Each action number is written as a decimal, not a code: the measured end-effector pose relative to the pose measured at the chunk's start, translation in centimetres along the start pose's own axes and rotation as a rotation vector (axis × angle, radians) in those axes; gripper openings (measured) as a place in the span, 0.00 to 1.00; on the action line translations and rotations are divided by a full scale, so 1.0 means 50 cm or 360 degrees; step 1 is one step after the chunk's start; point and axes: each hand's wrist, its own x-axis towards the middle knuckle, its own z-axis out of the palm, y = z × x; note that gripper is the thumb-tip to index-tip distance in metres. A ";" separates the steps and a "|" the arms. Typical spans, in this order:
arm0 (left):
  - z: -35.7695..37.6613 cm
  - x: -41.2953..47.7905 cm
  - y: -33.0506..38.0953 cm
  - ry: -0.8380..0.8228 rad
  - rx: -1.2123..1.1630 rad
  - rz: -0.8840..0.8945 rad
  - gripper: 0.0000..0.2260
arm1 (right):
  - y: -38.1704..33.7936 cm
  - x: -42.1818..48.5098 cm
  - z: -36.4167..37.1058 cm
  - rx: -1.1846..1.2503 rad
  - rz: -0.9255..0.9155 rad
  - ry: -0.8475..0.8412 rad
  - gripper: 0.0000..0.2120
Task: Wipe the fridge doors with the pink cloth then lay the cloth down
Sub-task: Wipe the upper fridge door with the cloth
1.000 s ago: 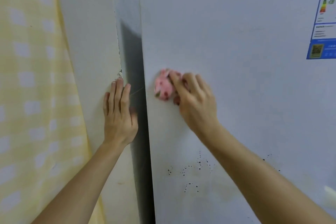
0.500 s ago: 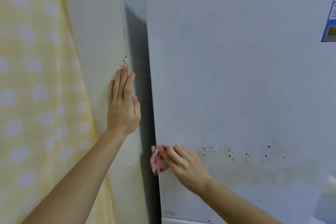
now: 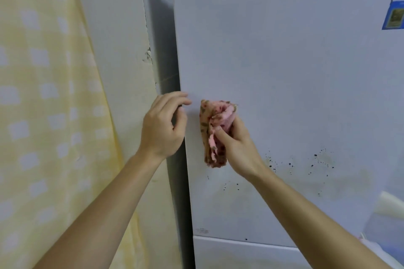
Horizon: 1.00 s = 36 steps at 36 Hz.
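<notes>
Two risks | right grip (image 3: 236, 146) clamped on bunched cloth (image 3: 213, 137), held at door (image 3: 284, 72) near its left edge | left grip (image 3: 162, 124) loosely curled, empty, at that edge | wad may skip specks (image 3: 317, 159); loose tail could slip free

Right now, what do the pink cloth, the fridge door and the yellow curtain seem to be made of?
The pink cloth looks like soft matte fabric, since it bunches into folds in the right hand. The fridge door is probably painted metal: flat and rigid, with a smooth pale finish and faint sheen, speckled with dark spots. The yellow curtain is likely thin woven fabric, with a checked pattern and a softly draping edge.
</notes>
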 end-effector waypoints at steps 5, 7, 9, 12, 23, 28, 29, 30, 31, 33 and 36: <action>-0.019 -0.016 0.050 -0.0459 -0.0329 -0.0356 0.14 | 0.019 0.006 0.004 0.0475 0.0266 -0.0044 0.12; -0.016 -0.024 0.059 -0.0622 -0.0445 -0.0537 0.14 | 0.018 0.001 0.009 0.0539 0.0391 -0.0056 0.09; -0.010 -0.033 0.062 -0.0710 -0.0510 -0.0626 0.15 | 0.013 -0.010 0.015 0.0612 0.0480 -0.0123 0.15; 0.001 -0.047 0.062 -0.0735 -0.0659 -0.0749 0.14 | 0.010 -0.024 0.014 0.0716 0.0470 -0.0223 0.21; 0.015 -0.064 0.062 -0.0738 -0.1320 -0.1401 0.15 | 0.029 -0.064 -0.003 0.0561 0.0461 -0.0560 0.31; 0.005 -0.068 0.043 -0.0983 -0.1393 -0.1439 0.16 | 0.045 -0.076 -0.008 0.0397 0.0500 -0.0412 0.11; 0.002 -0.069 0.035 -0.0986 -0.1446 -0.1472 0.16 | 0.048 -0.077 -0.012 0.0406 0.0545 -0.0377 0.10; -0.002 -0.070 0.027 -0.0971 -0.1542 -0.1520 0.16 | 0.053 -0.075 -0.017 0.0410 0.0590 -0.0319 0.08; -0.006 -0.070 0.018 -0.0949 -0.1640 -0.1561 0.17 | 0.053 -0.075 -0.024 0.0412 0.0620 -0.0266 0.08; -0.011 -0.070 0.003 -0.0910 -0.1739 -0.1606 0.20 | 0.059 -0.072 -0.037 0.0401 0.0617 -0.0207 0.10; -0.011 -0.071 -0.006 -0.0875 -0.1797 -0.1618 0.21 | 0.059 -0.071 -0.045 0.0372 0.0531 -0.0127 0.13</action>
